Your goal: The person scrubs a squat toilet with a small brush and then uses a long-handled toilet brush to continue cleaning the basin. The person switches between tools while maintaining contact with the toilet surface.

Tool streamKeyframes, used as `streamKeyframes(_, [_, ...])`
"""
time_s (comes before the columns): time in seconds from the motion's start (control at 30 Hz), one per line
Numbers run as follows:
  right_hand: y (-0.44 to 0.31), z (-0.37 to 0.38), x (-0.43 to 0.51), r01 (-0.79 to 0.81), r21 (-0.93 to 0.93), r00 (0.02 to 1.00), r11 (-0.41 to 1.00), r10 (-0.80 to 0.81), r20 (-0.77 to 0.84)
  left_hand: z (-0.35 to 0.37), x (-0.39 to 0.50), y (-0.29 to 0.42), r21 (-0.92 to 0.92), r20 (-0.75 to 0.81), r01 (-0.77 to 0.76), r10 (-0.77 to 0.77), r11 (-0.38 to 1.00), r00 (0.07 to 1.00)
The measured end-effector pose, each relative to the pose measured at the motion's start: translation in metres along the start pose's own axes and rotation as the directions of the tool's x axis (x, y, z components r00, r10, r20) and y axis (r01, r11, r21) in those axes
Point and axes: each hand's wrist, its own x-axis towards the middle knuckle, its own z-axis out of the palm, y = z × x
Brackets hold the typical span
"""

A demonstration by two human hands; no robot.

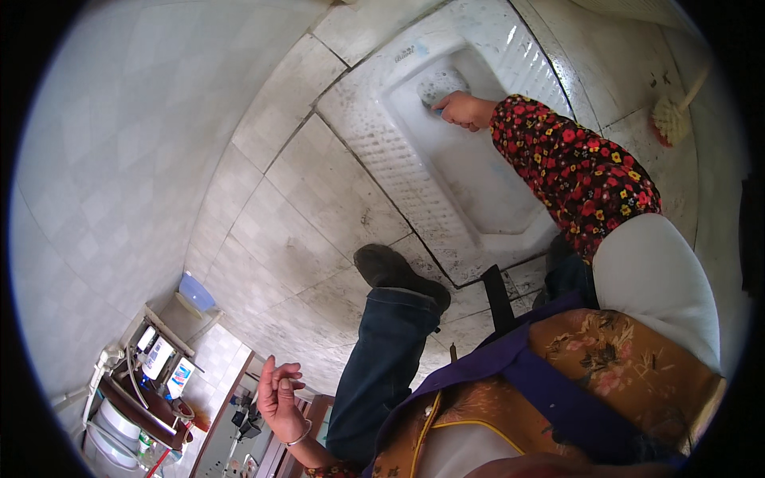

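Observation:
My right hand [463,111], in a red flowered sleeve, reaches into the basin of a white ceramic squat toilet [412,173]. Its fingers are closed on a small tool with a bit of blue showing, mostly hidden by the hand; its kind I cannot tell. Foamy water [442,85] lies in the drain end, right by the fingertips. My left hand [280,391], with a bracelet at the wrist, hangs in the air at the lower left, fingers loosely curled and apart, holding nothing.
A toilet brush [672,119] leans by the wall at the right. A blue plastic basin [196,291] stands at the left wall. Bottles [157,357] and stacked white basins [113,439] are at the lower left. My dark shoe [394,272] is beside the toilet on stained tiles.

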Motion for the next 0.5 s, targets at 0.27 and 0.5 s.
streamKeyframes(0.27, [-0.003,0.014,-0.006,0.065,-0.019,0.987,0.998,-0.067,-0.144,0.001,0.0,0.003,-0.032,-0.023,0.027,-0.028,0.999,0.999])
streamKeyframes(0.5, [-0.003,0.027,0.002,-0.001,0.089,0.991,0.996,0.012,-0.133,0.001,0.002,0.005,-0.043,-0.046,0.018,-0.02,0.999,0.999])
